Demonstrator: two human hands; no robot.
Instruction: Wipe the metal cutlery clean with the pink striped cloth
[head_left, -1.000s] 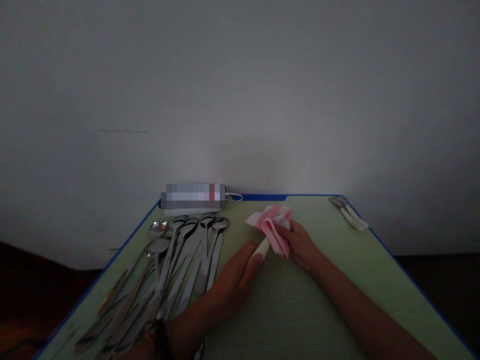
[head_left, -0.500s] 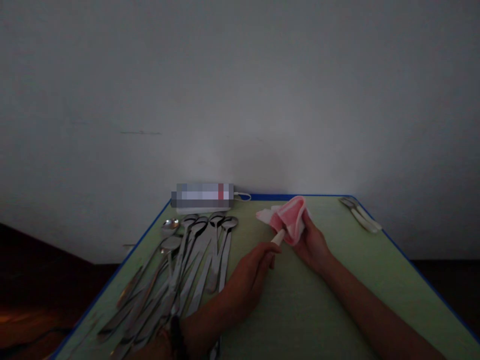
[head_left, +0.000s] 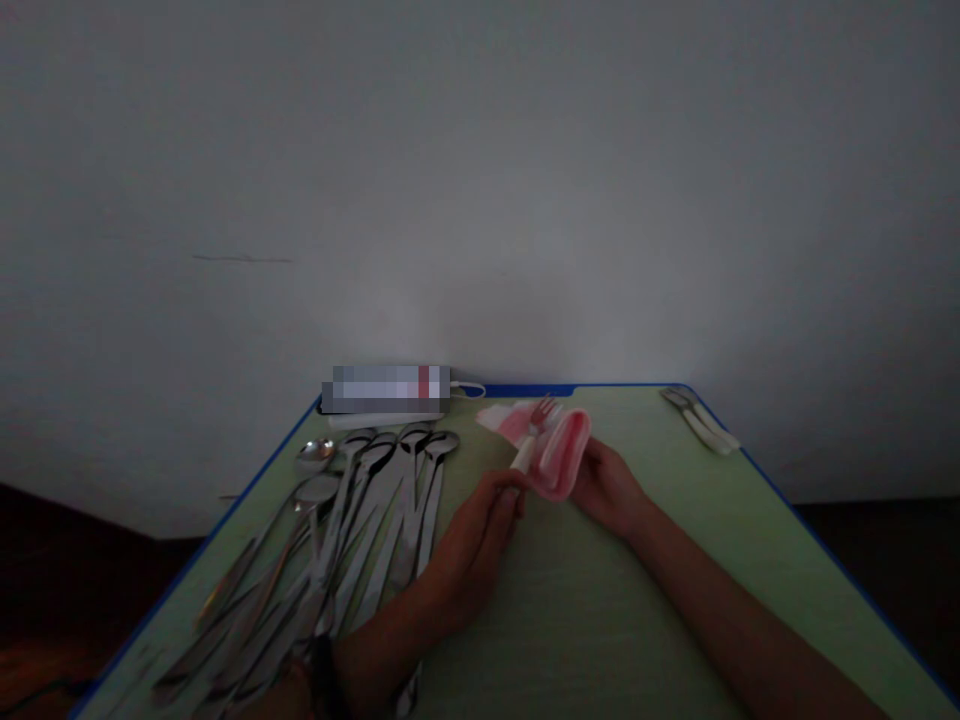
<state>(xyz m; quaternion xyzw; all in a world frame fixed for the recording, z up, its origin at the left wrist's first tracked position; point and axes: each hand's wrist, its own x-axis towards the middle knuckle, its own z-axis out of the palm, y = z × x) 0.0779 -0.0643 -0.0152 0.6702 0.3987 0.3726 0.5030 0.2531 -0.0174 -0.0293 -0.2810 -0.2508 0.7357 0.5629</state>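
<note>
In the head view, a fork (head_left: pixel 523 452) with a pale handle is gripped by that handle in the left hand (head_left: pixel 484 535), its tines pointed away from the wearer. A pink and white cloth (head_left: pixel 559 460) is held in the right hand (head_left: pixel 609 488), closed around its right side; the cloth is folded over in a loop, and the fork's head is seen against it. Whether the tines are touched by the cloth cannot be made out for certain in the dim light. Both hands are held above the middle of a green tabletop (head_left: pixel 600 620) edged in blue.

To the left, many metal spoons and other utensils (head_left: pixel 375 520) are spread, some overlapped by others. Behind them, near the wall (head_left: pixel 495 200), a blurred-out box-like object (head_left: pixel 386 390) is placed, with a white cord (head_left: pixel 469 387) at its right end. Near the far right corner, two pale-handled forks (head_left: pixel 701 425) are laid side by side.
</note>
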